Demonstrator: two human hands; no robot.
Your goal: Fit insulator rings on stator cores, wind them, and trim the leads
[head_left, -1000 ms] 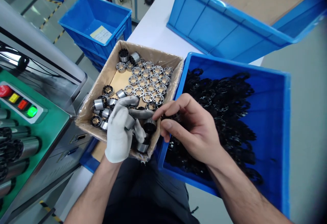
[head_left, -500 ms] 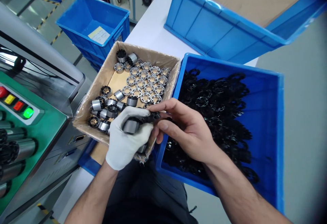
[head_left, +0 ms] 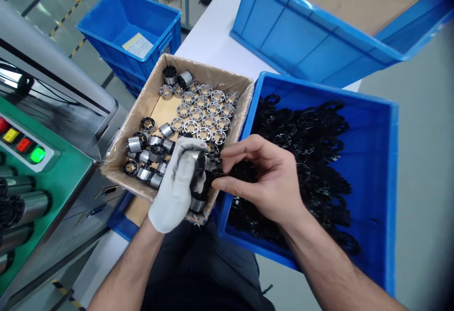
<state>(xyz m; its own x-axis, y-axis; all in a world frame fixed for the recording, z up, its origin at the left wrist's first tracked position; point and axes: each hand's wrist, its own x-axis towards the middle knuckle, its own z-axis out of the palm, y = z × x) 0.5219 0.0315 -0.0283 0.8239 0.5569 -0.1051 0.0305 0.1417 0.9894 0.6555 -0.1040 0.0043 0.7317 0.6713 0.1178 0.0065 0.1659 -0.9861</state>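
My left hand (head_left: pixel 175 188), in a white glove, is closed around a small metal cylinder (head_left: pixel 197 175) over the near edge of a cardboard box (head_left: pixel 124 148). My bare right hand (head_left: pixel 264 178) pinches a black plastic ring (head_left: pixel 215 171) against the end of that cylinder. The box holds several silver metal cylinders (head_left: pixel 204 110), some standing in rows and some lying loose with black rings on them. Right of it, a blue bin (head_left: pixel 388 169) is heaped with black plastic rings (head_left: pixel 312 145).
A green control panel (head_left: pixel 53 178) with red, yellow and green buttons sits at the left, with steel rods below it. An empty blue crate (head_left: pixel 131 32) with a paper label stands behind the box. A large blue crate (head_left: pixel 319 32) lies at the back right on a white table.
My left hand has turned the cylinder from lying sideways to end-on toward my right hand. My right hand has brought the black ring onto its end.
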